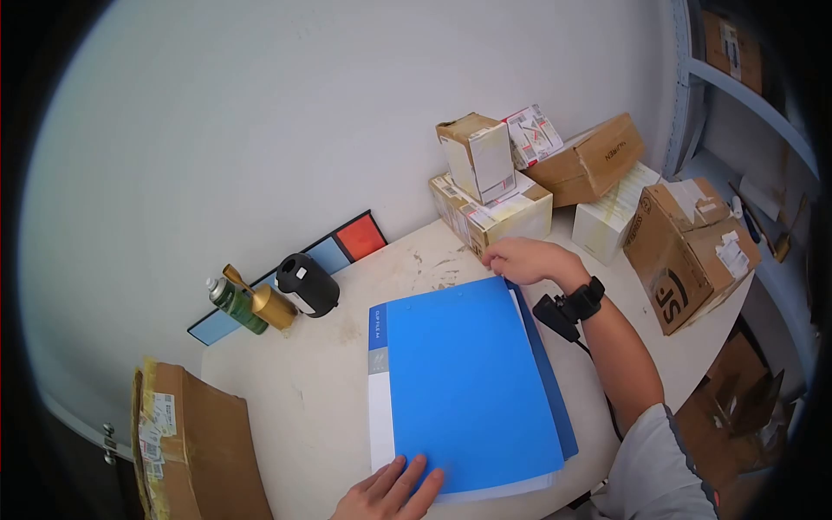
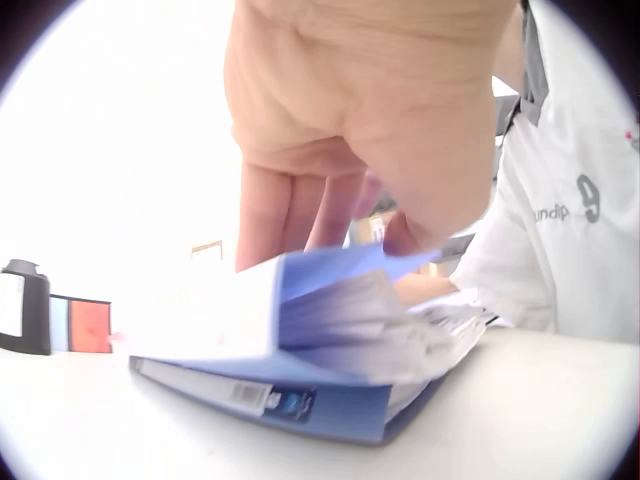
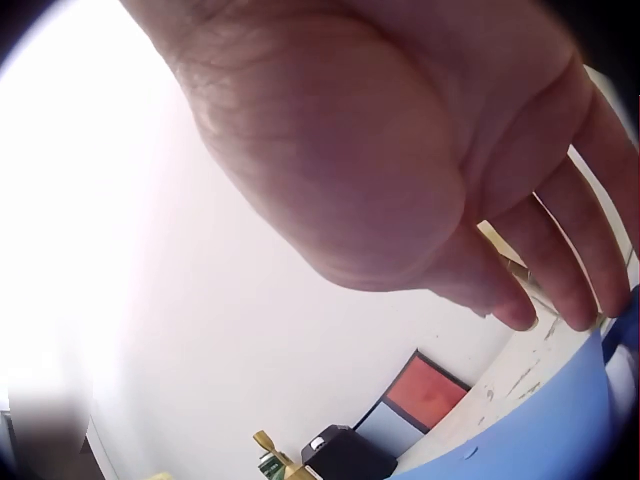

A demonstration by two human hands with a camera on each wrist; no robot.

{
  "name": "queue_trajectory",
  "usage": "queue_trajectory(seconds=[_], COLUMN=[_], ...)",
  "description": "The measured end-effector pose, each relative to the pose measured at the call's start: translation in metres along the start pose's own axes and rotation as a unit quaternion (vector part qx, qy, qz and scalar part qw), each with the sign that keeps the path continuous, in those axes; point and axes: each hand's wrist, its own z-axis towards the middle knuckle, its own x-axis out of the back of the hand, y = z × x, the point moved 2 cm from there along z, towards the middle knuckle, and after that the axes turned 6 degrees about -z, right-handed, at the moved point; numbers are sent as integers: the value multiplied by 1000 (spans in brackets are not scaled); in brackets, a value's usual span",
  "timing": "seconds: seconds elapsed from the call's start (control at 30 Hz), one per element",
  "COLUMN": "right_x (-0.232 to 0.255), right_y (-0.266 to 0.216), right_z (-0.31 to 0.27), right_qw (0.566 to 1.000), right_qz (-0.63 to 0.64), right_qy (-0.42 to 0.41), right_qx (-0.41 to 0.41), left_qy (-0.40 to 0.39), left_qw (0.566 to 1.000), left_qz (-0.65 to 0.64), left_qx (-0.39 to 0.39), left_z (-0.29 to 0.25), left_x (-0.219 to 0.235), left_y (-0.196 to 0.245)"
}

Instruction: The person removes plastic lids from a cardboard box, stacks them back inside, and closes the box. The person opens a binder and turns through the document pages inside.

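Blue folder (image 1: 464,381) flat on desk (image 1: 303,407), between two hands.
Left hand (image 1: 390,496) cut off by frame edge, fingers straight on the near corner; right hand (image 1: 524,260), fingers relaxed, touches the far corner. White spine label; long axis runs from one hand to the other.

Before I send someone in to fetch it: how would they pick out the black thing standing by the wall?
Start at the pale table where the blue folder lies. Look to its far left edge, against the white wall, where three small things stand in a row. The black canister is nearest the folder, squat and wide, beside a gold bottle and a green spray can.
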Motion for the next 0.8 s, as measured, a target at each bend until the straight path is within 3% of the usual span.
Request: queue_trajectory(seconds=[0.03,0.07,0.1,0.13,0.2,0.23,0.3,0.33,0.37,0.4,0.47,0.53,0.57,0.6,0.67,0.77,0.8], right_x=[-3,-6,-6,-11,-24,-27,-31,-27,-20,-16,-10,-19,-26,-29,-35,-39,-39], right_y=[2,8,15,21,30,35,40,39,36,31,15,5,-2,-11,-28,-40,-43], right_z=[7,12,16,19,17,15,10,9,7,3,-7,-9,-10,-13,-20,-30,-33], right_qw=[999,999,991,970,974,979,982,986,989,988,990,996,999,999,989,992,992], right_qz=[-8,7,119,227,218,201,190,166,141,145,121,71,17,18,-90,-105,-114], right_qy=[-20,-21,-23,-29,-24,-14,-5,11,30,32,67,43,16,12,-114,-67,-49], right_qx=[-42,-41,-61,-81,-61,-41,-18,7,32,35,25,28,31,36,-6,6,18], left_qy=[-14,46,109,99,196,190,425,423,265,95,-118,-185,-185,-139,-65,-44,-45], left_qw=[1000,993,972,973,919,919,775,775,761,710,781,809,806,830,892,972,972], left_qz=[2,-44,-87,-85,110,113,-32,-27,-124,-216,-237,-312,-312,-312,-289,-160,-160], left_qx=[-1,96,190,192,325,326,466,468,579,664,565,463,468,441,341,169,167], left_z=[-7,-15,-25,-44,-87,-82,-82,-84,-87,-89,-77,-45,-30,-13,2,42,44], left_x=[-1,2,3,-7,-25,-28,-22,-11,-1,4,4,12,17,21,17,9,4], left_y=[5,7,7,10,2,0,-6,-6,-9,-8,9,23,30,35,35,29,31])
